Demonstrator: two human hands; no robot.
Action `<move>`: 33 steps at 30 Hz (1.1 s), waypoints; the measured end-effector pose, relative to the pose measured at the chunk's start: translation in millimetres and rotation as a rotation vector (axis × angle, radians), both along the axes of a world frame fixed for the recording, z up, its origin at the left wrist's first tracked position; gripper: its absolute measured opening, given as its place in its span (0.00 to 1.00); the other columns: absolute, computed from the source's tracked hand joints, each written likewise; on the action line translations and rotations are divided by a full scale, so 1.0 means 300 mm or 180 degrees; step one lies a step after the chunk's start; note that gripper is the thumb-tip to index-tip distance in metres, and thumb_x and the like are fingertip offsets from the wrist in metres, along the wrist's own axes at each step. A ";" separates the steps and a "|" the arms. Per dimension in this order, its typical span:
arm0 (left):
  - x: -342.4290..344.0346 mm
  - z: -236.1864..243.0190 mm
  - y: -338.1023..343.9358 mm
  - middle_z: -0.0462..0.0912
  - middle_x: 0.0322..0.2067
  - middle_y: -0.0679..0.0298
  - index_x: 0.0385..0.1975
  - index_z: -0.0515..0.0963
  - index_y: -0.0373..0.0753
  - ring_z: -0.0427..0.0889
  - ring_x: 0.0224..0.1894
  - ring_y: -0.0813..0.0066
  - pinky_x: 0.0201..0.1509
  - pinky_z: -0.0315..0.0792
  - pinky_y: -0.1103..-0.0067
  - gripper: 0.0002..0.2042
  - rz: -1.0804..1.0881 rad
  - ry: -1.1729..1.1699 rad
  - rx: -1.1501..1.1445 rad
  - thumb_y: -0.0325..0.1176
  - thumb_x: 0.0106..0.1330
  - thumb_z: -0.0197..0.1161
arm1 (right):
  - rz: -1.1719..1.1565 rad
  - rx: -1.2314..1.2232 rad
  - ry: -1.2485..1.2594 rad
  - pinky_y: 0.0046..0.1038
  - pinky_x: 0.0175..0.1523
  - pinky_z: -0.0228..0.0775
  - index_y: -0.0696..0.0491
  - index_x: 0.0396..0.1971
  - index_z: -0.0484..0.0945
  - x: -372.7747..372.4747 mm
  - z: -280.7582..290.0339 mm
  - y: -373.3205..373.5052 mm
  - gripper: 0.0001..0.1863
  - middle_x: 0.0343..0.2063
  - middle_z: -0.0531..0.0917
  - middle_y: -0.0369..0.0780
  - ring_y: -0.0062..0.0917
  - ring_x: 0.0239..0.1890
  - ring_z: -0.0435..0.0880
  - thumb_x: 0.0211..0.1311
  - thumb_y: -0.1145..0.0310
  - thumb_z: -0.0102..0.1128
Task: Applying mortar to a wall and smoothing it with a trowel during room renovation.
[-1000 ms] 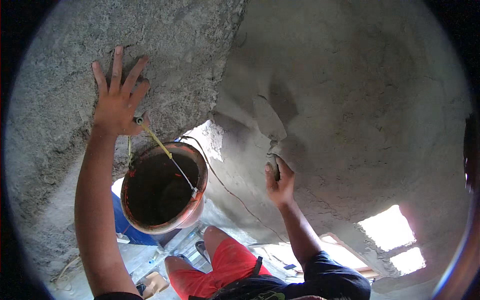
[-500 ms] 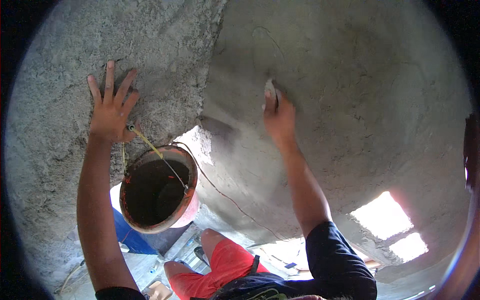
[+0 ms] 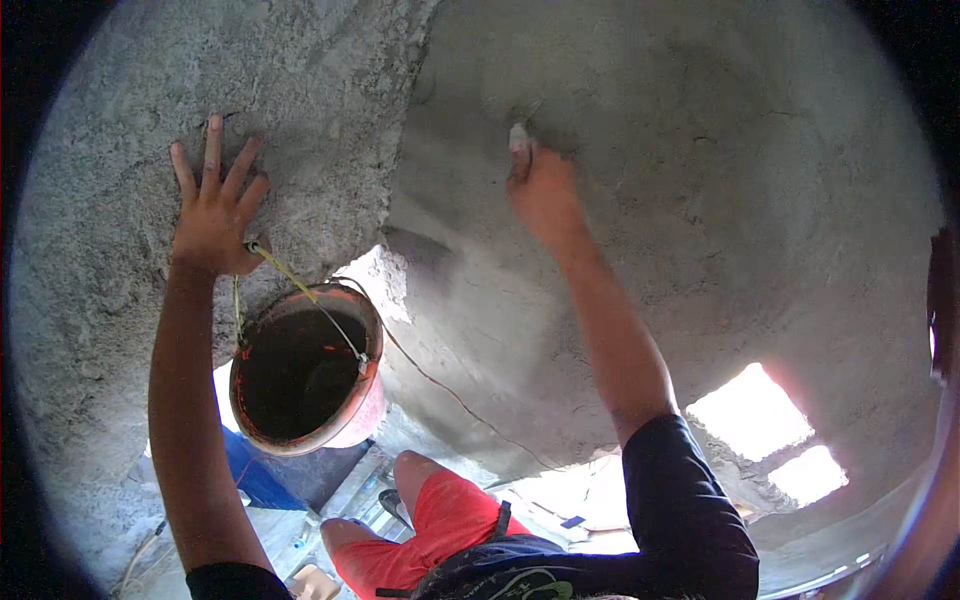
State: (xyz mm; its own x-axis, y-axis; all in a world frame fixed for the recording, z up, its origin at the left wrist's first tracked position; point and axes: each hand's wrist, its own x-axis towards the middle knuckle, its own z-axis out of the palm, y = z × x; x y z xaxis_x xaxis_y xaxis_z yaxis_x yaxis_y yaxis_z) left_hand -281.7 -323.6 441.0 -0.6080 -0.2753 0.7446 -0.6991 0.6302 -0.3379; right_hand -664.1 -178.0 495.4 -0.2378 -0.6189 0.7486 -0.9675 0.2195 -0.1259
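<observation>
1. Spreading its fingers over the rough wall (image 3: 320, 120), the left grip (image 3: 211, 228) lies palm toward the surface, at upper left.
2. Looped at the left thumb is the yellow cord handle (image 3: 280, 266) of a bucket (image 3: 367, 408); how the thumb holds it is partly hidden. The bucket hangs tilted, mouth toward the viewer; its dark interior does not reveal its contents.
3. Right grip (image 3: 547, 190): fingers closed around a trowel (image 3: 518, 138), at upper centre over the smooth wall (image 3: 720, 240), just right of the border with the rough surface. The hand covers most of the tool, so blade contact cannot be told.
4. Obstructions: the bucket stands between the two forearms, hiding the lower wall and part of a blue panel (image 3: 262, 485); the left forearm crosses the rough surface.
5. A thin brown cable (image 3: 452, 390) runs from behind the bucket along the wall, between bucket and right forearm.
6. Lower right: two bright openings, the larger (image 3: 752, 412) above the smaller (image 3: 810, 475).
7. Below: red shorts (image 3: 455, 525), a dark shirt (image 3: 690, 510), and a tan object (image 3: 314, 583), partly cut off.
</observation>
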 end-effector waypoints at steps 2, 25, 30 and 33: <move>0.010 -0.010 -0.002 0.55 0.73 0.57 0.40 0.77 0.41 0.36 0.77 0.38 0.69 0.28 0.29 0.31 0.0052 0.0042 0.0011 0.44 0.29 0.75 | -0.0076 0.0398 -0.0290 0.45 0.39 0.72 0.63 0.37 0.75 0.046 -0.020 0.022 0.18 0.28 0.80 0.56 0.49 0.31 0.80 0.74 0.60 0.49; 0.027 -0.025 -0.020 0.53 0.73 0.56 0.46 0.77 0.39 0.36 0.77 0.38 0.70 0.33 0.27 0.38 -0.0226 0.0035 -0.0115 0.47 0.29 0.80 | 0.0622 -0.0035 -0.0074 0.46 0.49 0.77 0.67 0.50 0.74 0.075 0.097 0.275 0.19 0.36 0.83 0.60 0.55 0.40 0.83 0.69 0.65 0.53; 0.003 -0.015 0.000 0.52 0.74 0.57 0.45 0.79 0.39 0.33 0.77 0.38 0.70 0.31 0.28 0.37 0.0263 -0.0111 0.0102 0.47 0.27 0.80 | 0.0237 0.0738 -0.0117 0.48 0.42 0.75 0.64 0.34 0.80 0.022 0.122 0.052 0.16 0.31 0.83 0.57 0.52 0.34 0.83 0.67 0.64 0.53; -0.009 -0.005 0.006 0.52 0.74 0.59 0.44 0.81 0.43 0.33 0.77 0.38 0.71 0.31 0.29 0.36 0.0285 -0.0069 0.0054 0.47 0.27 0.79 | 0.0383 0.1032 0.0003 0.48 0.43 0.76 0.62 0.31 0.80 0.005 -0.009 0.100 0.14 0.28 0.83 0.55 0.53 0.31 0.83 0.65 0.65 0.55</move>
State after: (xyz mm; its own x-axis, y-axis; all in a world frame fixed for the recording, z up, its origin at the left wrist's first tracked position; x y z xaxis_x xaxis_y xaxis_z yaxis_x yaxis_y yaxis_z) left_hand -284.3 -321.8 439.5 -0.5963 -0.3418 0.7264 -0.7456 0.5711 -0.3434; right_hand -662.5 -148.1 492.8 -0.1482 -0.8482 0.5085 -0.9889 0.1323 -0.0674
